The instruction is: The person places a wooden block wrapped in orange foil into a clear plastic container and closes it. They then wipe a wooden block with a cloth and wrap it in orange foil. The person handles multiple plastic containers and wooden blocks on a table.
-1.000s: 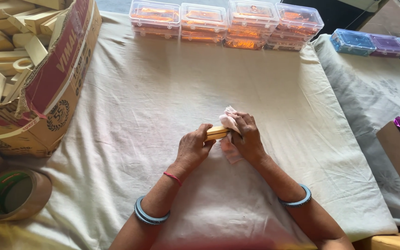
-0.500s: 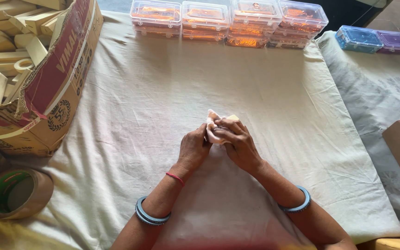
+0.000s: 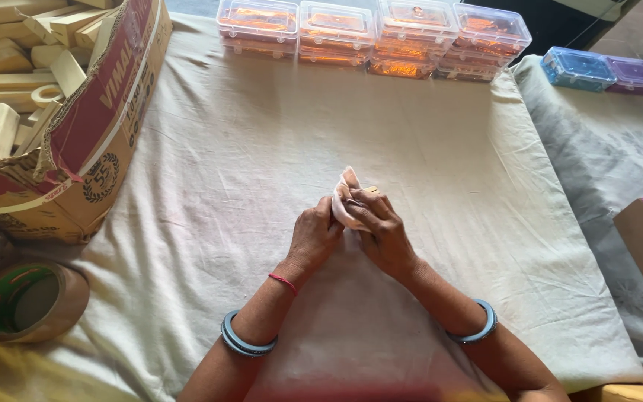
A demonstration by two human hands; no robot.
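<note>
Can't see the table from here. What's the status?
Left hand grips wood block. Right hand presses pale cloth around it. Nothing in the way.

A cream cloth [image 3: 262, 149] covers the work surface. At far left, a torn cardboard box [image 3: 91, 126] holds pale wooden blocks [image 3: 1, 82]. Near it, at the lower left edge, lies a roll of brown tape [image 3: 27, 301]. Along the far edge sits a row of clear plastic boxes [image 3: 373, 37] (orange contents inside). Blue and purple plastic boxes [image 3: 604, 71] rest on a neighbouring grey cloth [image 3: 619, 149] at right.
</note>
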